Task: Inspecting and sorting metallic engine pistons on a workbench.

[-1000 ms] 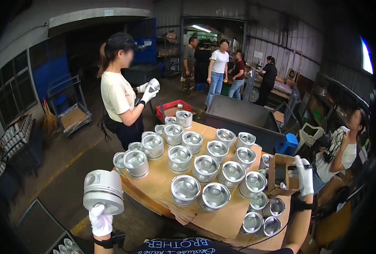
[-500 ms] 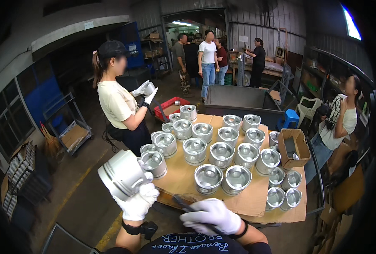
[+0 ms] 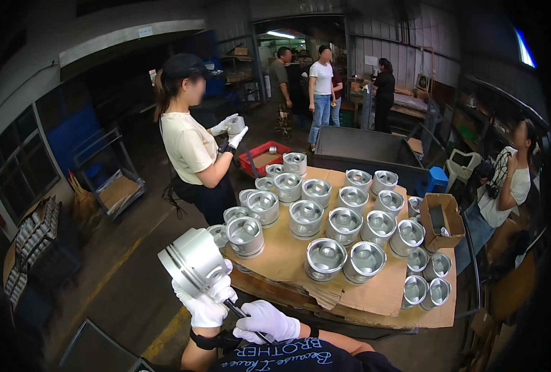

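My left hand [image 3: 202, 310], in a white glove, is closed around a large silver piston [image 3: 190, 263] at the lower left. The piston is tilted, its grooved end up and to the left, its pin-hole side facing right. In my right hand [image 3: 269, 322], also gloved, is a slim black rod-shaped tool [image 3: 232, 307]. Its upper end reaches to the piston's lower side beside my left fingers; whether it touches the metal I cannot tell. Just beyond, several more pistons [image 3: 326, 260] stand in loose rows on the cardboard-covered table [image 3: 275, 273].
A small open cardboard box [image 3: 454, 234] sits at the table's right edge, near smaller pistons [image 3: 439, 291]. At the left, a co-worker [image 3: 192, 146] in white gloves holds a piston beside a red crate [image 3: 258, 160]. A grey metal bin [image 3: 368, 144] stands behind the table.
My right hand has moved left, bringing the black tool up to the piston in my left hand. The view has shifted slightly, so the table appears farther right.
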Action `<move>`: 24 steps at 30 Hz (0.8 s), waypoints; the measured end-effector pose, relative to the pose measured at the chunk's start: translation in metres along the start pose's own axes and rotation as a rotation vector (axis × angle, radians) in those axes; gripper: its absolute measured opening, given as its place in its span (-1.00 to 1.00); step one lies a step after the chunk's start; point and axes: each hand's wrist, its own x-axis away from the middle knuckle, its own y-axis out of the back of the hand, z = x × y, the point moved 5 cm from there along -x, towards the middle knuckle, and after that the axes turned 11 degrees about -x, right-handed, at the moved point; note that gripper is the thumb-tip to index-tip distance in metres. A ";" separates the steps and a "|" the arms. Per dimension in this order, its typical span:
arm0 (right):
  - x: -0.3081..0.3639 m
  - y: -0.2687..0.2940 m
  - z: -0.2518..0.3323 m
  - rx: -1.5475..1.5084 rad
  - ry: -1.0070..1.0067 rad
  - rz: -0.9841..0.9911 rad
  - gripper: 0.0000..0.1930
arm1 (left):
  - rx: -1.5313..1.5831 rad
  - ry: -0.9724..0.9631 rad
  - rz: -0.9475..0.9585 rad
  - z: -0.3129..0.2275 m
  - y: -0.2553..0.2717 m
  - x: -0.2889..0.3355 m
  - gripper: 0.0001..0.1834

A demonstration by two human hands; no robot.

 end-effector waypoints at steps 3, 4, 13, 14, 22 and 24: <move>0.003 -0.004 -0.004 -0.104 0.021 -0.085 -0.85 | 0.057 -0.040 -0.061 -0.003 -0.003 0.002 -0.02; 0.003 -0.005 -0.006 -0.107 0.021 -0.083 -0.85 | 0.052 -0.061 -0.056 -0.003 -0.006 0.002 -0.02; 0.062 0.006 -0.038 -0.742 -0.130 -0.617 -0.83 | -0.176 -0.541 -0.150 -0.073 0.005 0.006 -0.26; 0.053 0.015 -0.033 -0.852 -0.174 -0.687 -0.73 | -0.235 -0.688 -0.102 -0.095 0.019 0.016 -0.28; 0.037 0.075 -0.008 -0.428 -0.304 -0.789 -0.53 | -1.913 -1.380 -0.282 -0.089 -0.033 0.066 -0.05; 0.032 0.079 0.001 -0.412 -0.318 -0.775 -0.56 | -2.218 -1.481 -0.157 -0.077 -0.038 0.070 0.08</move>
